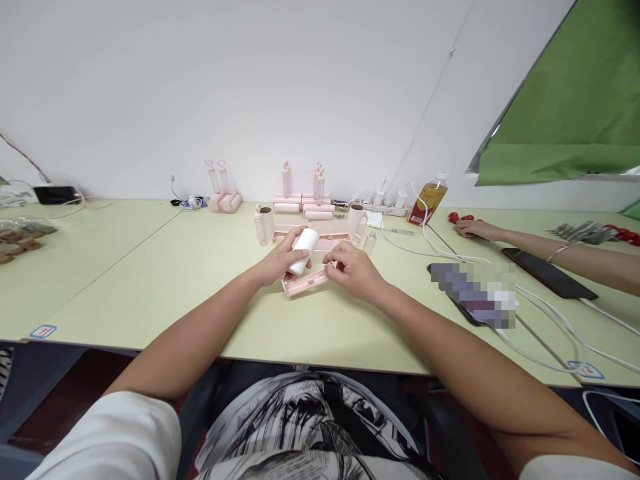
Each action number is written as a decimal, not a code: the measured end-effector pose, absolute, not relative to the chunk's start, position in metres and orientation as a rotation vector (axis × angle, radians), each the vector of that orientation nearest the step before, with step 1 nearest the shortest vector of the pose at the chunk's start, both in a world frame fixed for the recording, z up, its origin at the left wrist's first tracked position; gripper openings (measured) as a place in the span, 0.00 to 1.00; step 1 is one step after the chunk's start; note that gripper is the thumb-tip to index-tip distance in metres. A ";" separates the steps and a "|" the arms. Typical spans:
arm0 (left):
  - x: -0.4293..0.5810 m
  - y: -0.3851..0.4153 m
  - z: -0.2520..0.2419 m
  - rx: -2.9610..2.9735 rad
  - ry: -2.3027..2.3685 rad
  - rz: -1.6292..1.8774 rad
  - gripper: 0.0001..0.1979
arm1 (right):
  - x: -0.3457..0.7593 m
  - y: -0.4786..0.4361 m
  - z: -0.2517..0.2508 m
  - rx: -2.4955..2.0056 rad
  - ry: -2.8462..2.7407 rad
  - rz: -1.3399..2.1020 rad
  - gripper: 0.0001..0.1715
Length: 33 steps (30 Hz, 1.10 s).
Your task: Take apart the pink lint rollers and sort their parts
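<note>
While the left hand (278, 261) cradles a white roll (304, 251), the right hand (353, 269) pinches the pink holder (305, 283).
Light, stiff, paper-wrapped roll: best gripped round its middle, fingers closed gently, above the surface (150, 280).

Assembly workroom, long worktable (150, 280), rows of pink lint rollers (305, 200), charging cables (550, 320)

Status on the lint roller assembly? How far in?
Done: finished pink rollers stacked by the wall. In hand: left hand holds a white roll over a pink case that the right hand steadies. Left: loose rolls and pink parts behind.
</note>
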<state>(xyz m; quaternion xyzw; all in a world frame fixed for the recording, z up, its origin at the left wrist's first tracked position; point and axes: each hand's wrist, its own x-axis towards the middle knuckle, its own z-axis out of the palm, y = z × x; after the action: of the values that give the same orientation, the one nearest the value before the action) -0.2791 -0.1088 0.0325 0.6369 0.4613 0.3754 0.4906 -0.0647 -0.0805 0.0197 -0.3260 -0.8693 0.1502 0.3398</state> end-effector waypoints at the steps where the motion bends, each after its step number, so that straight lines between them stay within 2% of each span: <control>1: -0.278 -0.110 0.033 1.550 1.109 0.901 0.38 | -0.065 -0.081 0.019 -0.858 -2.274 0.418 0.07; 10: -0.281 -0.109 0.033 1.530 1.041 0.844 0.38 | -0.065 -0.083 0.021 -1.023 -2.151 0.829 0.06; 16: -0.282 -0.108 0.030 1.490 0.973 0.827 0.37 | -0.066 -0.083 0.019 -1.044 -1.941 1.147 0.18; 20: -0.279 -0.109 0.031 1.418 0.881 0.786 0.37 | -0.067 -0.081 0.019 -1.015 -1.864 1.186 0.23; 33: -0.281 -0.104 0.022 1.411 0.830 0.814 0.35 | -0.071 -0.083 0.019 -0.935 -1.752 1.194 0.20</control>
<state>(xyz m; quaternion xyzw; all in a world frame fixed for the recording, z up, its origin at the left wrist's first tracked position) -0.2814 -0.1037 0.0224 0.6112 0.3597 0.3528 0.6104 -0.0706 -0.0833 0.0192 -0.3698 -0.6928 0.4722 0.4004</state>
